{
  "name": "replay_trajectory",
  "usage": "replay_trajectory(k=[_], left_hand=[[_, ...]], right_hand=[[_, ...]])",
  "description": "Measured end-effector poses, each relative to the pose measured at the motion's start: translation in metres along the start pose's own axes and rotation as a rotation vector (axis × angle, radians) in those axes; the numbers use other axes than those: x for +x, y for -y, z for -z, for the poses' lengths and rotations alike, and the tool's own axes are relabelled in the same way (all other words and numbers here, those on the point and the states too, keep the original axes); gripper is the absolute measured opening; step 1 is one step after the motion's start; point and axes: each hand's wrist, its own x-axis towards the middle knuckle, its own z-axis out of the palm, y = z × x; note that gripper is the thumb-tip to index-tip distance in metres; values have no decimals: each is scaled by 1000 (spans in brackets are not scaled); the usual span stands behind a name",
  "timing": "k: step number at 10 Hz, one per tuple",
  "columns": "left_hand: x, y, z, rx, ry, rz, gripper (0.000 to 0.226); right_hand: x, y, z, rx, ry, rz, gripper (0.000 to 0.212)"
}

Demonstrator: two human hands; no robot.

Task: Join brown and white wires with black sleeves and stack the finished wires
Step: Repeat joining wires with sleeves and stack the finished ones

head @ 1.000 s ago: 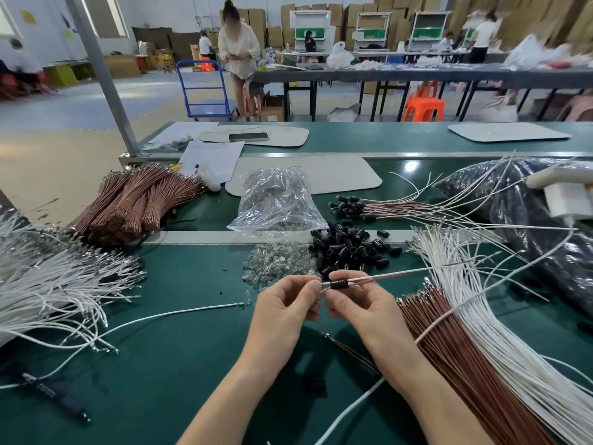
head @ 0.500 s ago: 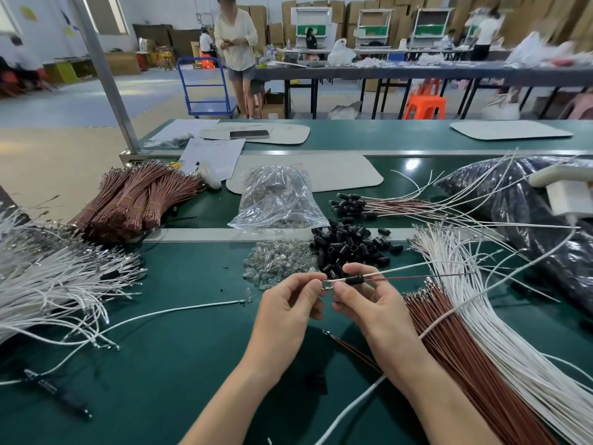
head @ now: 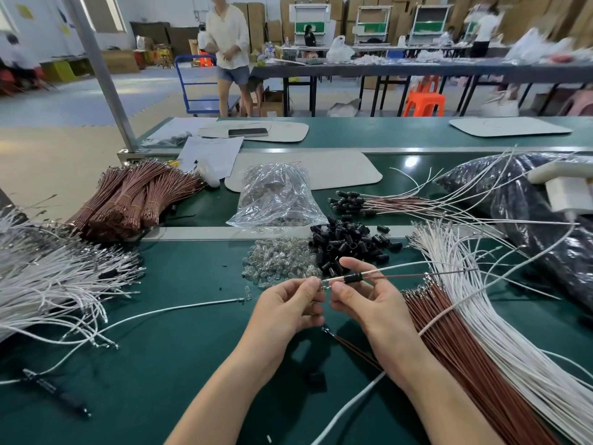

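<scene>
My left hand (head: 288, 308) pinches the metal tips of a white wire (head: 401, 268) and a brown wire (head: 404, 277) just above the green table. My right hand (head: 369, 300) pinches the same pair beside it, with a black sleeve (head: 353, 278) threaded on the wires just right of my thumb. A pile of loose black sleeves (head: 346, 240) lies right behind my hands. Loose brown wires (head: 449, 342) and white wires (head: 475, 300) fan out on the right. Finished wires with sleeves (head: 378, 205) lie stacked at the back right.
Small clear bulbs (head: 279, 261) lie heaped left of the sleeves, behind them a clear bag (head: 276, 197). Bundled brown wires (head: 128, 200) and a white wire heap (head: 48, 281) fill the left. A dark plastic bag (head: 529, 213) sits right. A person (head: 229, 43) stands beyond the benches.
The black sleeve has slid right along the two wires, away from my left fingertips. Both hands stay in place. The person in the background has shifted.
</scene>
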Motion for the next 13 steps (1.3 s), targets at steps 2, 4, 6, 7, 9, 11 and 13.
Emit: replay_trajectory(k=[2, 4, 6, 7, 9, 11, 13], left_hand=[[0, -2, 3, -38, 35, 31, 14], [0, 0, 4, 8, 67, 13, 11], [1, 0, 6, 18, 56, -9, 12], [2, 1, 6, 54, 52, -27, 11], [2, 3, 5, 101, 52, -42, 12], [2, 2, 5, 115, 48, -39, 12], [0, 3, 3, 215, 52, -88, 13]], right_hand=[[0, -1, 0, -63, -1, 23, 36], [0, -2, 0, -141, 0, 40, 36], [1, -3, 0, -153, -10, 51, 35], [2, -4, 0, -177, -20, 58, 33], [3, -6, 2, -231, -24, 76, 33], [1, -3, 2, -239, -19, 72, 36], [0, -3, 3, -174, -2, 36, 35]])
